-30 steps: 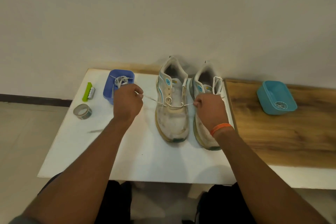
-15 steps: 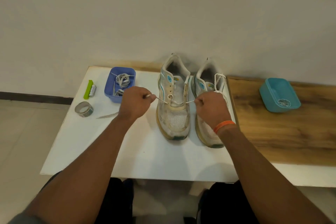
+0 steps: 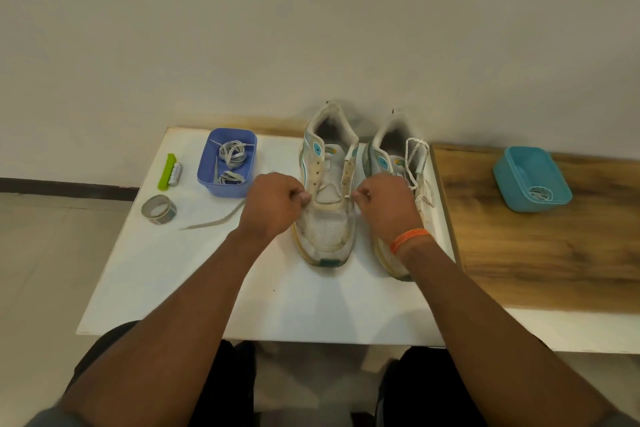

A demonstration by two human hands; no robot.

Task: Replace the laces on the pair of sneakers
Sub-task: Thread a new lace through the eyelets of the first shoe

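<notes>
Scuffed mesh sneaker (image 3: 327, 218), both hands' (image 3: 273, 201) (image 3: 388, 206) grips pinching its flat lace (image 3: 211, 224) ends.

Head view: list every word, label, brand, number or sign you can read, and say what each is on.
No text can be read in this view.
Left sneaker: turquoise patches on the side and a small tongue mark, too blurred to read.
Right sneaker: the same patches, too blurred.
Tape roll: faint print, too small to read.
Blue tray, teal tray, green tool: no lettering visible.
</notes>
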